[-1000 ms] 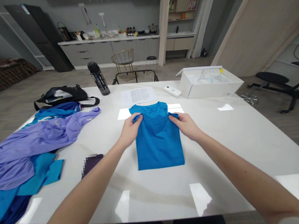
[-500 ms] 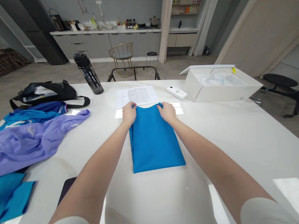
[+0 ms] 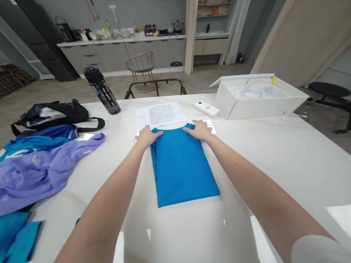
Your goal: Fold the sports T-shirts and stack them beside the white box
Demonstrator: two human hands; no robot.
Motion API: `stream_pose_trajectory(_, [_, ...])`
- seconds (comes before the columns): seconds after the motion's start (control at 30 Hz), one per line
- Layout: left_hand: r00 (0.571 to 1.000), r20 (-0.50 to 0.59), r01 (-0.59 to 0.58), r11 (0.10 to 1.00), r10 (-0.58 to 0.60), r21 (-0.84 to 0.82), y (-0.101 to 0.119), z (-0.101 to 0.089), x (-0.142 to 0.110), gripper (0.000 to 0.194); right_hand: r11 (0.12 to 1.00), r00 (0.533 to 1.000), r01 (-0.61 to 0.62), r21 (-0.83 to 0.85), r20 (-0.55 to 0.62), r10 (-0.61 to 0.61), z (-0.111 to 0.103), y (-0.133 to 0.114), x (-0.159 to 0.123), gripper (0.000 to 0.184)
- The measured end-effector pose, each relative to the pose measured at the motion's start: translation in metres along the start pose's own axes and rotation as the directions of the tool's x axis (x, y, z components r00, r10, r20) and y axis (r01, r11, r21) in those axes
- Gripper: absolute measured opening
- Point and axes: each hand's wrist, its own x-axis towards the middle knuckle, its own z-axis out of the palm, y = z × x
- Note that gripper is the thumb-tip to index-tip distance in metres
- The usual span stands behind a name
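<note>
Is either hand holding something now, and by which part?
No clear grip: the left hand and right hand lie flat on the folded blue shirt, at its top corners.

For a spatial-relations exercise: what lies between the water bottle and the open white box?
Head view: printed papers and a white remote control lie between the water bottle and the white box.

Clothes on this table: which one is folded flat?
The blue shirt, touched by the left hand and right hand, forms a neat flat rectangle; the lilac garment to its left lies rumpled.
</note>
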Motion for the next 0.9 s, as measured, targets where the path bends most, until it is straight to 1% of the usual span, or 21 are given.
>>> stream_pose_trajectory(0.07, [0.999,0.047,0.013,0.996,-0.009,-0.083,-0.005,-0.001,0.009,0.067,1.0,0.999,-0.022,0.004,0.045,0.022,-0.008,0.005,0.009,0.087])
stream_pose_trajectory(0.1, [0.997,0.077,0.018,0.991,-0.008,-0.131,-0.006,-0.001,0.013,0.06,1.0,0.997,-0.023,0.007,0.073,0.023,-0.011,0.007,0.013,0.085])
stream_pose_trajectory(0.13, [0.994,0.11,0.019,0.984,0.0,-0.178,-0.007,0.001,0.017,0.053,1.0,0.994,-0.021,0.018,0.107,0.019,-0.014,0.009,0.016,0.081])
stream_pose_trajectory(0.2, [0.985,0.17,0.018,0.967,0.026,-0.254,-0.007,0.003,0.021,0.039,0.996,0.982,-0.02,0.082,0.189,0.004,-0.017,0.011,0.021,0.066])
stream_pose_trajectory(0.27, [0.979,0.197,0.002,0.955,0.059,-0.296,-0.005,0.004,0.022,0.032,0.983,0.965,-0.028,0.179,0.26,-0.02,-0.017,0.012,0.024,0.049])
stream_pose_trajectory(0.3, [0.977,0.199,-0.011,0.953,0.075,-0.303,-0.004,0.004,0.021,0.03,0.974,0.961,-0.025,0.223,0.275,-0.039,-0.017,0.013,0.025,0.042])
stream_pose_trajectory(0.37, [0.977,0.184,-0.046,0.944,0.111,-0.325,-0.001,0.0,0.018,0.031,0.956,0.959,0.002,0.292,0.27,-0.085,-0.017,0.015,0.025,0.032])
stream_pose_trajectory(0.43, [0.974,0.176,-0.068,0.922,0.145,-0.381,0.001,-0.007,0.011,0.047,0.931,0.956,0.051,0.362,0.251,-0.15,-0.019,0.017,0.024,0.027])
stream_pose_trajectory(0.47, [0.966,0.2,-0.065,0.905,0.162,-0.42,0.001,-0.011,0.007,0.054,0.913,0.953,0.077,0.4,0.241,-0.186,-0.021,0.018,0.022,0.026])
stream_pose_trajectory(0.5, [0.95,0.249,-0.053,0.886,0.186,-0.461,0.002,-0.017,0.003,0.058,0.893,0.949,0.103,0.438,0.226,-0.22,-0.023,0.019,0.02,0.025])
stream_pose_trajectory(0.53, [0.927,0.307,-0.038,0.868,0.216,-0.495,0.003,-0.022,-0.002,0.057,0.87,0.947,0.129,0.476,0.202,-0.251,-0.027,0.02,0.017,0.026])
stream_pose_trajectory(0.57, [0.901,0.355,-0.033,0.854,0.251,-0.52,0.004,-0.029,-0.008,0.053,0.844,0.944,0.154,0.514,0.176,-0.28,-0.031,0.02,0.013,0.027])
stream_pose_trajectory(0.6, [0.88,0.377,-0.045,0.841,0.289,-0.539,0.007,-0.036,-0.015,0.048,0.816,0.94,0.178,0.551,0.151,-0.306,-0.037,0.02,0.008,0.028])
stream_pose_trajectory(0.63, [0.871,0.371,-0.071,0.83,0.321,-0.553,0.01,-0.044,-0.022,0.043,0.787,0.936,0.201,0.583,0.124,-0.331,-0.044,0.019,0.001,0.03])
stream_pose_trajectory(0.73, [0.891,0.251,-0.186,0.81,0.377,-0.556,0.028,-0.076,-0.05,0.036,0.718,0.931,0.264,0.644,0.025,-0.364,-0.076,0.017,-0.024,0.032])
stream_pose_trajectory(0.8, [0.891,0.164,-0.283,0.8,0.423,-0.529,0.045,-0.101,-0.075,0.033,0.68,0.931,0.293,0.672,-0.04,-0.362,-0.105,0.015,-0.048,0.033])
stream_pose_trajectory(0.9, [0.865,0.028,-0.425,0.76,0.502,-0.491,0.077,-0.14,-0.119,0.032,0.613,0.928,0.331,0.718,-0.128,-0.35,-0.156,0.015,-0.091,0.036])
